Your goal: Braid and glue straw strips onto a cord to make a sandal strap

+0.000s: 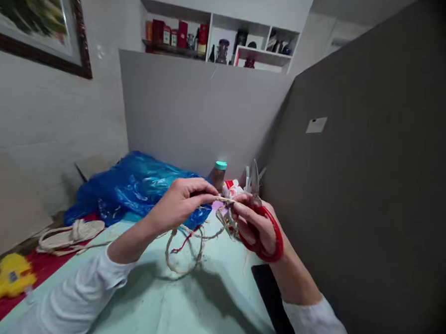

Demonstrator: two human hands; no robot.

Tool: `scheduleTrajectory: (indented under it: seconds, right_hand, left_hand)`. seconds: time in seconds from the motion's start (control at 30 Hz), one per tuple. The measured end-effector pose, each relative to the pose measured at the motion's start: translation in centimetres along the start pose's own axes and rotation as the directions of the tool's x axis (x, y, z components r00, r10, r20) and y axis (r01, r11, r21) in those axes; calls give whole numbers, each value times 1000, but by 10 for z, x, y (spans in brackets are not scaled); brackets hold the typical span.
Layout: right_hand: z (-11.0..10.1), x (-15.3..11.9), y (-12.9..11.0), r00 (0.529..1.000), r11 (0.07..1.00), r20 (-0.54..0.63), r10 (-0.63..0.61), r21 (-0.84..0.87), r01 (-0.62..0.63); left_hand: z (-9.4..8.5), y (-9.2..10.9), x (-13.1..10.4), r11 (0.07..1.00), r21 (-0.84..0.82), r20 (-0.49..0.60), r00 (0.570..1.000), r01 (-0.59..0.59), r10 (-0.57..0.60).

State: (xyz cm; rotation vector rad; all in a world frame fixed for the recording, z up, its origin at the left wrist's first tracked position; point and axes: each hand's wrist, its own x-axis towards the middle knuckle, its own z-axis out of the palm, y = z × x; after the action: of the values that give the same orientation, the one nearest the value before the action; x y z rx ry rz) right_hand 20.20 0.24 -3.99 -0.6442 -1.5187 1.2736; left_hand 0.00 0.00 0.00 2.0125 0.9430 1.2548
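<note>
Beige rope (224,200) is between our two hands, above the table (151,313): the left hand (182,199) pinches it by thumb and fingers, the right hand (259,223) pinches it also and carries the red scissors (279,242). We judge the work unfinished: some loops are made, but they hang loose. We count one scissors, one blue bag (132,182) and one yellow tool (13,278); the rope pieces we cannot count surely.

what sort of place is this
Probably an indoor craft corner: red-handled scissors, loops of cord and, at the left, what looks like a yellow glue gun. Whether home or workshop, I can't tell.
</note>
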Motion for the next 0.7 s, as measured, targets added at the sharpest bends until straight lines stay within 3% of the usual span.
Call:
scheduleTrajectory:
  seconds: [0.13,0.27,0.53,0.7]
  right_hand:
    - [4,-8,-5,998,999,-49,24,-45,-26]
    - [7,-8,-6,990,993,-126,57,-96,-69]
    - [12,-7,-1,974,957,-222,48,-270,-109]
    - [11,-4,5,980,915,-199,-2,-396,-79]
  left_hand:
    - [-3,-2,-7,968,-200,157,980,149,-119]
    - [-5,-14,-6,892,-371,278,947,258,-159]
    - [-3,-23,-5,811,-392,305,893,434,-331]
    - [-1,-27,-5,801,-364,283,876,475,-391]
